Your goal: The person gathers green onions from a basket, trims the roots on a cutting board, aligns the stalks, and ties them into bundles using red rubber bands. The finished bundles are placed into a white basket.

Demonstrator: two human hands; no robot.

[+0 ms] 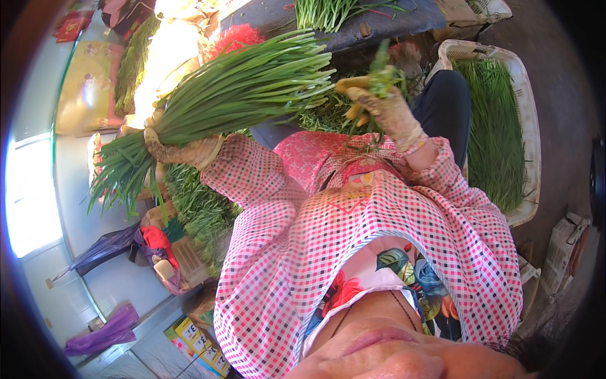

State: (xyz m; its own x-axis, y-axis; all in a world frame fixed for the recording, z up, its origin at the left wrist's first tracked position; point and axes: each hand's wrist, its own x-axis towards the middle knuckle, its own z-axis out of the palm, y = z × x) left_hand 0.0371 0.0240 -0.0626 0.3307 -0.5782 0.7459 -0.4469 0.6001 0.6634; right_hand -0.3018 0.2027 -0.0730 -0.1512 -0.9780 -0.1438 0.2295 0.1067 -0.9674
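Note:
A large bunch of garlic chives (246, 85) lies across my gloved left hand (165, 144), whose fingers wrap around it near the leafy end. The pale cut ends point right, towards my gloved right hand (378, 106). That hand has its fingers partly spread, with blurred green scraps (382, 78) at it; whether it grips them is unclear. The bunch and the right hand are apart. Loose leaf trimmings (326, 116) lie below the cut ends, between my knees. Both gloves look soiled.
A white plastic crate (532, 128) of chives (492, 137) stands at the right. More chives (326, 14) lie on a dark-covered surface (402, 23) ahead, near red netting or ties (236, 40). A green heap (199, 208) is at the left, beside a tan basket (189, 260) and a folded umbrella (106, 246).

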